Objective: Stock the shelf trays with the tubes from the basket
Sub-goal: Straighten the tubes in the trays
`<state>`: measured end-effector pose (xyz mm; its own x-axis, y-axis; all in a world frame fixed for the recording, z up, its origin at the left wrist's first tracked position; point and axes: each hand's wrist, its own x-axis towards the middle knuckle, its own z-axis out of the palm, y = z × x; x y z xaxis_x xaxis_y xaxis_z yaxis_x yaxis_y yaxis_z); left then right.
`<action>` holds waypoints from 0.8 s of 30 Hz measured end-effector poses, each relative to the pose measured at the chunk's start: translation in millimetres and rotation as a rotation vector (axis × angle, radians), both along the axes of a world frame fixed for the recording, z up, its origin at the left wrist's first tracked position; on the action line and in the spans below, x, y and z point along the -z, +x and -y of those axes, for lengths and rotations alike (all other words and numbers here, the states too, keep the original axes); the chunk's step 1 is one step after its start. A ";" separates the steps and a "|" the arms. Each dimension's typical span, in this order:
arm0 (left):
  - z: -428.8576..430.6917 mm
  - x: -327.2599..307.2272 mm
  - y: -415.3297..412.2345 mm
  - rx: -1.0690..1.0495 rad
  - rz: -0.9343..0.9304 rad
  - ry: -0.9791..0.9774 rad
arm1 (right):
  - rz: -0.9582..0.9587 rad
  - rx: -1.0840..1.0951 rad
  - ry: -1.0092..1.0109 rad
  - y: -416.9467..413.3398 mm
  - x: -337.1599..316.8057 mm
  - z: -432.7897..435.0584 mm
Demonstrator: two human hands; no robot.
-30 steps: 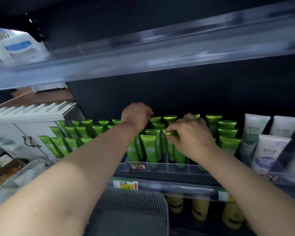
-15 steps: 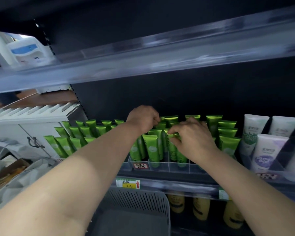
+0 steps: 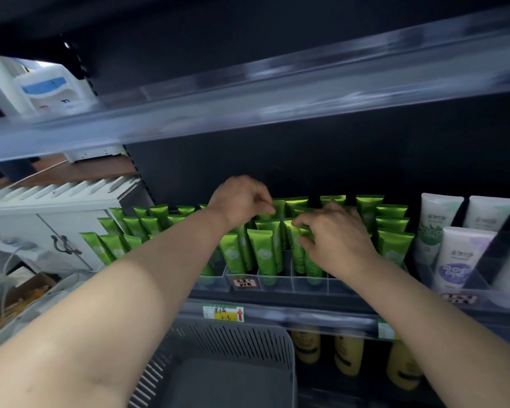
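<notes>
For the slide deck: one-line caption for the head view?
Both hands, left and right, arrange green tubes in a clear shelf tray above a grey basket.

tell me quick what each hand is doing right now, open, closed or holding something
Left hand: fingers curled, pinching the top edge of a green tube in the tray.
Right hand: fingers closed on an upright green tube in the clear tray.

Dim light is filling the dark shelf bay above the hands (image 3: 292, 225), while brightness is coming in from their far left. Glare is streaking the blurred clear rail (image 3: 277, 92) overhead. Wide-angle distortion is bending the edges and stretching the forearms.
</notes>
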<state>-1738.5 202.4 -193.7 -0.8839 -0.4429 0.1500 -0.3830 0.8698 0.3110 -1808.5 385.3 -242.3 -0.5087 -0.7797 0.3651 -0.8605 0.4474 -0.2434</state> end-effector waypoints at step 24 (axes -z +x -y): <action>-7.6 -3.0 15.4 0.062 0.076 -0.117 | -0.012 0.066 0.057 4.7 -0.8 -7.7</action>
<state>-1723.1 210.0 -190.7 -0.9200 -0.3703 0.1287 -0.3459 0.9212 0.1781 -1803.8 393.1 -241.5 -0.5557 -0.7641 0.3276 -0.8313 0.5163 -0.2059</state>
